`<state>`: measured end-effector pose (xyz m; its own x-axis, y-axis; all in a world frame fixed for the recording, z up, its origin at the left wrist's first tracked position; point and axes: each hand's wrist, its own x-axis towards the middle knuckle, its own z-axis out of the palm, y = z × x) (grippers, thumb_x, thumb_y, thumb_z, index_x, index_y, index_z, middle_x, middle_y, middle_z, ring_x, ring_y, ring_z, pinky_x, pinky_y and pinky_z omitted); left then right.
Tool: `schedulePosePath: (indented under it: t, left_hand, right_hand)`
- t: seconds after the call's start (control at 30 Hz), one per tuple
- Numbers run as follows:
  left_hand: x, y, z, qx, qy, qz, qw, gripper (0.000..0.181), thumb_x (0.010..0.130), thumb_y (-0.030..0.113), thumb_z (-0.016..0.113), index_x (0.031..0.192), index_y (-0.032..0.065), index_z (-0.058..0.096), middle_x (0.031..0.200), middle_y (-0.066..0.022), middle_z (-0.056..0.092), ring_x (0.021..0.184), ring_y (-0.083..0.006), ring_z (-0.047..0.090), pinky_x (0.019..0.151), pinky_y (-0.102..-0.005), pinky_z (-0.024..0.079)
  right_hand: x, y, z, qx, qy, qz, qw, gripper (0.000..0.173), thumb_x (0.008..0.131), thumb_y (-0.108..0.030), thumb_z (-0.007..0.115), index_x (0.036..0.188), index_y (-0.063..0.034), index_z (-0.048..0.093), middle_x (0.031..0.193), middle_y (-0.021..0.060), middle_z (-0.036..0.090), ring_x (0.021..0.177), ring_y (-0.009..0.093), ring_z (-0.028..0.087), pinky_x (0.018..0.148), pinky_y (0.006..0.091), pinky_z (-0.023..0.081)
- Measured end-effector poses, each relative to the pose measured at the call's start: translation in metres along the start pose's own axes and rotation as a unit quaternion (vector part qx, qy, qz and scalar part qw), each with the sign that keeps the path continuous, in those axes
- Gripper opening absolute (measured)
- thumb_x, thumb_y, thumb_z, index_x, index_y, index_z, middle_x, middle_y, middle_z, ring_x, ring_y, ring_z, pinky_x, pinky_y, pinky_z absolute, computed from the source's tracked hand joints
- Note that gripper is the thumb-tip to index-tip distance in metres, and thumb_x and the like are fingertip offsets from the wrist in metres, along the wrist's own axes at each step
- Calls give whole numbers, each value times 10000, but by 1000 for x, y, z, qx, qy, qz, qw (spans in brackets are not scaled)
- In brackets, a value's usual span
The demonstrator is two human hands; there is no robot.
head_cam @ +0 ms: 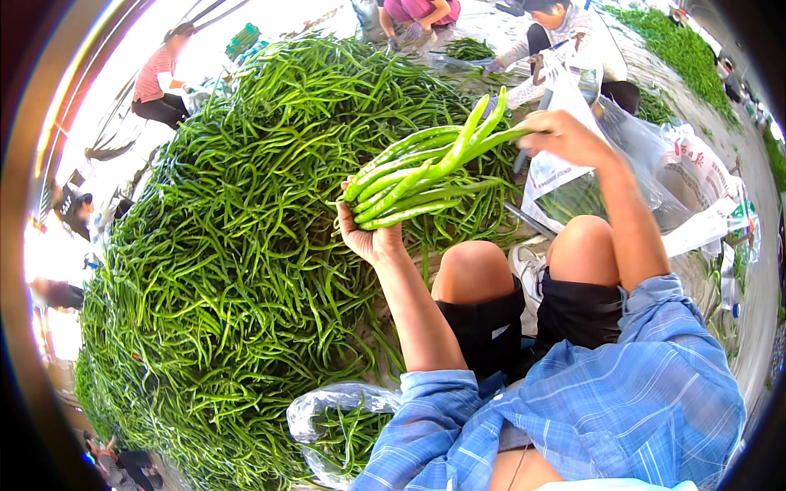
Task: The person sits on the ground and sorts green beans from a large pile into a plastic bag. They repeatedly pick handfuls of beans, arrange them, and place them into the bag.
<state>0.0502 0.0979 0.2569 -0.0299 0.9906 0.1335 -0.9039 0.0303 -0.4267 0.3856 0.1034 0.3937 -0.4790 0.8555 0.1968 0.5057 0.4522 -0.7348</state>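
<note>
My left hand (370, 236) grips a bunch of long green chili peppers (402, 178) by one end, their tips fanning out to the right. At the far end of the bunch is my right hand (556, 138), slightly blurred, its fingers closed around the tip of one long pepper (503, 136). Below and left of the bunch spreads a large heap of green chili peppers (245, 245). Just under my right forearm a clear plastic bag (562, 184) hangs open on a stand, with green peppers low inside it.
An open clear plastic bag (344, 396) with peppers lies by my left elbow. To the right stands a white printed sack (697, 159) bearing writing. Across the heap, a person in light sleeves (577, 55) and another in a striped top (159, 80) crouch. A metal bar (529, 221) lies before my knees.
</note>
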Motion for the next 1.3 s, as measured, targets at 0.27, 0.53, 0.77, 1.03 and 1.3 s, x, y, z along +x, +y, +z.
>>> schedulePosePath:
  t: [0.27,0.53,0.77,1.03,1.3]
  left_hand:
    - [8,-11,57,367,-50,-24,929,195,926,151,572,1070,21,555,1048,-157,623,1035,-302,595,913,-498,507]
    - [20,-111,41,435,-46,-296,849,546,876,422,654,1201,1,531,1145,-167,611,1132,-344,560,985,-497,467]
    - [12,-113,30,393,3,-231,890,307,846,166,725,1070,69,539,977,-92,595,1006,-287,596,897,-465,509]
    - [12,-81,27,388,-4,-191,902,167,881,178,664,964,52,591,915,-105,640,930,-274,613,875,-453,520]
    - [12,1,30,187,101,8,977,250,820,176,613,968,-21,569,994,-169,625,1028,-380,580,1000,-635,380]
  right_hand:
    - [9,-115,-138,-272,-150,98,945,284,697,-28,726,978,-13,688,855,58,641,858,171,632,755,309,521]
    - [147,-181,-15,-519,-445,-21,730,357,731,-279,798,1021,-85,727,899,74,718,822,176,650,725,338,494]
    - [194,-128,36,-427,-426,-116,789,395,655,-284,862,968,-74,748,919,72,729,820,178,667,717,331,513]
    - [187,-114,48,-260,-241,-274,894,307,681,-192,810,917,-17,722,838,119,710,815,234,670,719,346,520]
    - [31,-173,35,46,-166,-44,984,429,968,-371,548,867,29,661,683,75,648,572,128,652,506,232,513]
